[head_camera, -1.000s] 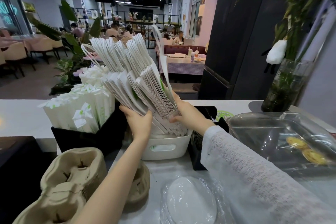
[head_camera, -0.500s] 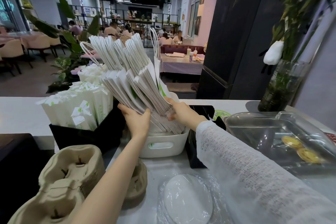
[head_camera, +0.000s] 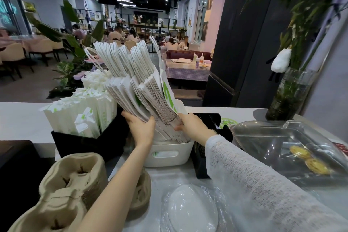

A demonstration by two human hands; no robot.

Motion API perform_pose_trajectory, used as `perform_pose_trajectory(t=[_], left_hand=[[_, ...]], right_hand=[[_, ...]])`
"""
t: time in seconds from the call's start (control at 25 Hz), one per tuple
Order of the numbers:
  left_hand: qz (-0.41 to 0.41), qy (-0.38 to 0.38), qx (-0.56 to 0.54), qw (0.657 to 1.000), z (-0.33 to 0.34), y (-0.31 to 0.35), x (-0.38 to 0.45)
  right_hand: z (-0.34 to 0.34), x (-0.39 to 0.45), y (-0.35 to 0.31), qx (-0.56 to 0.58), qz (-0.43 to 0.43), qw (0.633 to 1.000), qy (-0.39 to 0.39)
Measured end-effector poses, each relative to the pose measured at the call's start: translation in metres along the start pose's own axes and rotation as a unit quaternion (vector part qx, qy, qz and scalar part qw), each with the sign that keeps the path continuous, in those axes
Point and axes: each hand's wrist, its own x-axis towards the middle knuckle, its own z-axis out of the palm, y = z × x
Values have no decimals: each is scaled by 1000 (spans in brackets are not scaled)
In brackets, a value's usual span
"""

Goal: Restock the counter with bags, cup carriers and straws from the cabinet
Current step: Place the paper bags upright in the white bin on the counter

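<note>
A thick stack of white paper bags (head_camera: 135, 81) with handles leans to the left, its lower end standing in a white plastic basket (head_camera: 167, 154) on the counter. My left hand (head_camera: 140, 128) grips the stack's left side near the bottom. My right hand (head_camera: 192, 126) holds the stack's right side just above the basket. Paper-wrapped straws (head_camera: 81, 115) stand packed in a black box (head_camera: 84, 145) to the left of the bags. Stacked brown pulp cup carriers (head_camera: 69, 184) sit at the near left, partly behind my left forearm.
A clear plastic-lidded tray (head_camera: 273, 143) with yellow tarts stands at the right. Bagged white lids (head_camera: 190, 209) lie near the front. Another black holder (head_camera: 209, 120) sits behind my right hand. A glass vase with bamboo (head_camera: 290, 94) stands far right. Beyond the counter (head_camera: 18, 118) is a dining room with people.
Both hands stay on the bag stack; the stack has settled a little lower into the white basket and the view has shifted slightly.
</note>
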Motion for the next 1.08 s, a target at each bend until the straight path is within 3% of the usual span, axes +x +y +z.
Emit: perform_pose_trajectory(t=[0.12, 0.44, 0.6, 0.72, 0.88, 1.08], left_hand=[[0, -1, 2, 1000, -1, 2, -1], [-2, -1, -5, 1000, -1, 3, -2], [3, 5, -9, 1000, -1, 2, -2], [1, 0, -13, 1000, -1, 1, -2], [4, 3, -15, 1000, -1, 2, -2], [3, 3, -18, 1000, -1, 1, -3]], right_hand=[[-1, -3, 0, -48, 10, 999, -2], [-17, -15, -1, 35, 25, 999, 28], [-39, -19, -11, 82, 11, 989, 126], [-49, -11, -16, 31, -10, 984, 178], [-41, 2, -22, -52, -5, 989, 135], [-36, 16, -26, -27, 22, 997, 75]])
